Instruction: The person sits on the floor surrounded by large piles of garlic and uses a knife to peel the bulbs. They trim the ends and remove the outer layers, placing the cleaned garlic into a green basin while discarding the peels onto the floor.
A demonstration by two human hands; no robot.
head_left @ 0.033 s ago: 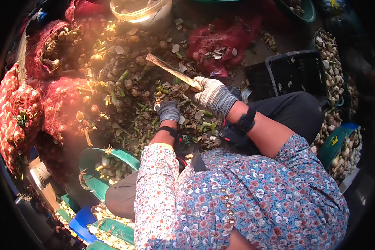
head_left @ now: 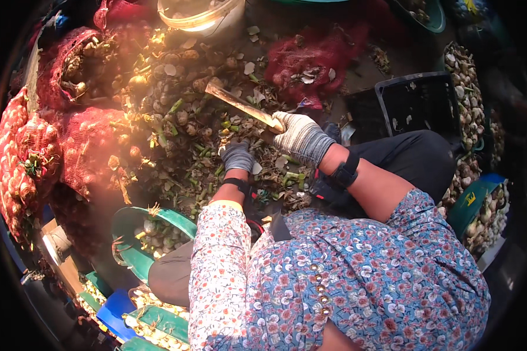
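Note:
My right hand (head_left: pixel 303 137), in a striped grey-and-white knitted glove, is closed round one end of a flat, narrow wooden stick (head_left: pixel 243 106). The stick slants up to the left, over the heap. Below it, my left hand (head_left: pixel 238 157), in a similar grey glove, is low among garlic bulbs and cut stems. Its fingers look curled in; what they grip is hidden. Loose garlic bulbs (head_left: pixel 181 117) spread out beyond and left of that hand. Green stem pieces and dry skins (head_left: pixel 290 175) lie between my two arms.
Red mesh sacks of garlic (head_left: pixel 91 146) stand at the left. A white bucket (head_left: pixel 208 20) is at the far side, with a crumpled red net (head_left: pixel 310 64) nearby. A black crate (head_left: pixel 418 105) sits at the right. By my left knee is a green basin (head_left: pixel 140 257) holding bulbs.
The wooden stick's far end has dipped slightly toward me, and my right hand has shifted a little. My left hand stays nearly in place.

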